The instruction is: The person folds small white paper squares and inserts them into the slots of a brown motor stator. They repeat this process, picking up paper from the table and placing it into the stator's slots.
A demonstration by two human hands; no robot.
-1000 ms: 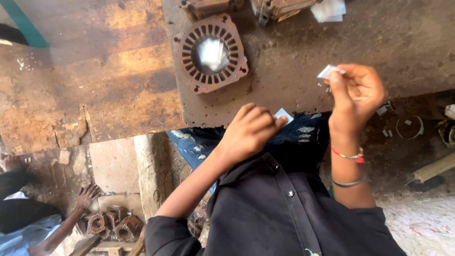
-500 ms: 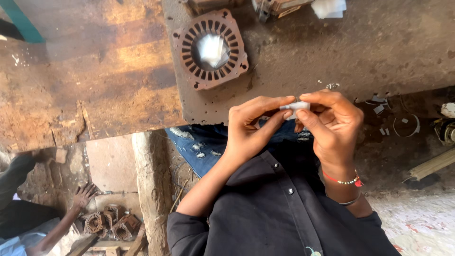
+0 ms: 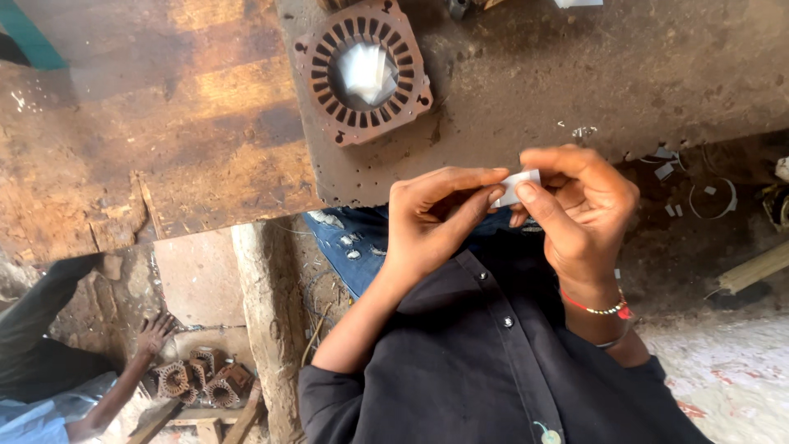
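Observation:
My left hand [image 3: 440, 215] and my right hand [image 3: 575, 205] meet in front of my chest, both pinching a small white paper strip [image 3: 519, 187] between fingertips. The strip sits just below the near edge of a rusty metal plate [image 3: 575, 74] on the workbench. On that plate, farther away, lies a square rusty stator core [image 3: 363, 70] with slots around its round bore and white paper in the middle. A red and a silver bangle circle my right wrist.
A worn wooden bench top [image 3: 148, 140] spreads to the left. Paper scraps and wire rings [image 3: 711, 201] litter the ground at right. At lower left another person's hand [image 3: 152, 333] rests near several stator cores [image 3: 201, 382] on the floor.
My right hand came down from beside the bench edge with the white strip and joined my left hand, which rose to meet it; both now pinch the strip.

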